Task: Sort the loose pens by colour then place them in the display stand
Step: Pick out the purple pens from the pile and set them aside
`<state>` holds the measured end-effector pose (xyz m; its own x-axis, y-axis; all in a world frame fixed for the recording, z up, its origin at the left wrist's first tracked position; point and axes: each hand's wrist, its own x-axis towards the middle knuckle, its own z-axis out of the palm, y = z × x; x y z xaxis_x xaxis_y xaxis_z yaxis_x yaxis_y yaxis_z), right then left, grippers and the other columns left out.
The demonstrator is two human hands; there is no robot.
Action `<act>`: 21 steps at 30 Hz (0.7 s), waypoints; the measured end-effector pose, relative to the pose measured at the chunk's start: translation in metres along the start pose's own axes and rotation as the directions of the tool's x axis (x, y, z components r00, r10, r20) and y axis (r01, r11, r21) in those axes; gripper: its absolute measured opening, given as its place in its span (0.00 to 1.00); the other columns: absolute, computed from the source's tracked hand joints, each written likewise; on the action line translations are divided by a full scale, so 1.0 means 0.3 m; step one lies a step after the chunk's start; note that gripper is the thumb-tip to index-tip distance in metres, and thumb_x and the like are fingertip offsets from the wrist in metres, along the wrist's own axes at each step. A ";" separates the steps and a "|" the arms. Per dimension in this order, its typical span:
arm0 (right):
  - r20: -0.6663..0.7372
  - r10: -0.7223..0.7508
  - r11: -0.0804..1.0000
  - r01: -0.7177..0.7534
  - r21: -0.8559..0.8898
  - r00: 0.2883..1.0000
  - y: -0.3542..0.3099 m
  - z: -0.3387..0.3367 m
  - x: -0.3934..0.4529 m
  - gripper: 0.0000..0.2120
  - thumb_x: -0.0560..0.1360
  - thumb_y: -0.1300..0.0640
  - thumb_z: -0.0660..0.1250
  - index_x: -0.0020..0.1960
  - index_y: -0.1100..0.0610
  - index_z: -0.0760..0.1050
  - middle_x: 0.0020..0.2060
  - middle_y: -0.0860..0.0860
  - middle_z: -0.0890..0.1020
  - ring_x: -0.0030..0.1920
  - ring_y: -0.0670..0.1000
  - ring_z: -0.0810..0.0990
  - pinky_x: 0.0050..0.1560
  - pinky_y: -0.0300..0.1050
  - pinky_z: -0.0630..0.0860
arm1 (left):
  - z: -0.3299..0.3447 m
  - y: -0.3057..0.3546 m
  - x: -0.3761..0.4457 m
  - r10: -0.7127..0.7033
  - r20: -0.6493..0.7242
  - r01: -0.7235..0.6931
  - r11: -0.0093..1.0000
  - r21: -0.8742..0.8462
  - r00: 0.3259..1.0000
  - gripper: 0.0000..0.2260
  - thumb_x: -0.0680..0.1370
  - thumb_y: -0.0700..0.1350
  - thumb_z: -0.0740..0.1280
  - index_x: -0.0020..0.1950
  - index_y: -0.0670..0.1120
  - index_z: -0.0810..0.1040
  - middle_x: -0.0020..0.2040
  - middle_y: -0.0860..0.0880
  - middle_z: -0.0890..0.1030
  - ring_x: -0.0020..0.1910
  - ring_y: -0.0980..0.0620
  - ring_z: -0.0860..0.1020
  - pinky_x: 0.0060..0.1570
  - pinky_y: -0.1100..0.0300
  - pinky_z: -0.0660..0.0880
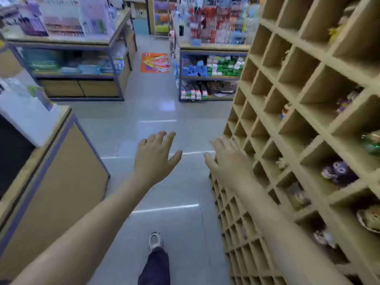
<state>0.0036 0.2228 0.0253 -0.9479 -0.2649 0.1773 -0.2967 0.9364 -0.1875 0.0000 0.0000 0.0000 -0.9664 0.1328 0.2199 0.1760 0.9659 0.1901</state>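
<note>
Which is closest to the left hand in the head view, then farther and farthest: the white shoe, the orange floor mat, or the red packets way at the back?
From the left hand:
1. White shoe, below on the floor.
2. Orange floor mat, ahead down the aisle.
3. Red packets, on the far display.

Both hands, left [155, 156] and right [225, 159], empty, fingers spread, above shop floor [144, 112].

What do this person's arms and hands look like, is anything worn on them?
Both forearms are bare as far as the picture shows: no sleeves, gloves, watch, bracelets or rings can be made out on the left hand or the right hand. The image is somewhat blurred, so fine details such as nails cannot be told. Lower down, a dark trouser leg and a white shoe show.
</note>
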 end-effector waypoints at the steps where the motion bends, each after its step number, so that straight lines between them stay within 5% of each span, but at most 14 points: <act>1: 0.023 -0.014 1.000 0.014 0.013 1.000 -0.021 0.057 0.056 0.22 0.81 0.45 0.56 0.71 0.55 0.68 0.67 0.52 0.73 0.68 0.54 0.69 0.65 0.51 0.66 | 0.043 -0.064 0.019 -0.020 0.049 0.021 0.999 -0.027 0.999 0.30 0.77 0.62 0.52 0.70 0.44 0.74 0.65 0.41 0.79 0.61 0.39 0.78 0.56 0.44 0.74; 7: 0.092 -0.051 0.997 0.045 0.068 0.994 -0.158 0.330 0.391 0.23 0.78 0.45 0.56 0.65 0.59 0.75 0.59 0.55 0.80 0.60 0.57 0.78 0.57 0.53 0.75 | 0.214 -0.404 0.152 -0.107 0.049 0.109 0.992 -0.060 0.993 0.26 0.77 0.58 0.57 0.65 0.42 0.78 0.58 0.41 0.82 0.50 0.39 0.81 0.46 0.48 0.76; 14: 0.120 -0.064 0.996 0.057 0.062 0.991 -0.209 0.457 0.791 0.24 0.78 0.46 0.57 0.68 0.59 0.73 0.60 0.57 0.79 0.57 0.58 0.78 0.55 0.53 0.75 | 0.251 -0.643 0.483 -0.223 0.026 0.224 0.957 -0.183 0.974 0.25 0.78 0.56 0.59 0.66 0.41 0.77 0.60 0.41 0.80 0.57 0.39 0.79 0.51 0.47 0.76; 21: 0.074 0.013 0.986 -0.025 0.165 0.997 -0.116 0.656 1.375 0.23 0.77 0.47 0.60 0.68 0.58 0.73 0.60 0.57 0.78 0.57 0.57 0.76 0.54 0.51 0.73 | 0.409 -0.887 1.024 -0.194 0.076 0.204 0.965 -0.166 0.978 0.26 0.78 0.57 0.58 0.69 0.42 0.74 0.65 0.41 0.77 0.62 0.39 0.76 0.53 0.46 0.76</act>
<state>-0.3999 0.0356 -0.0854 -0.9576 -0.2689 0.1032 -0.2880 0.8920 -0.3483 -0.3667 -0.1889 -0.1004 -0.9936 -0.0407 0.1057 0.0035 0.9218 0.3876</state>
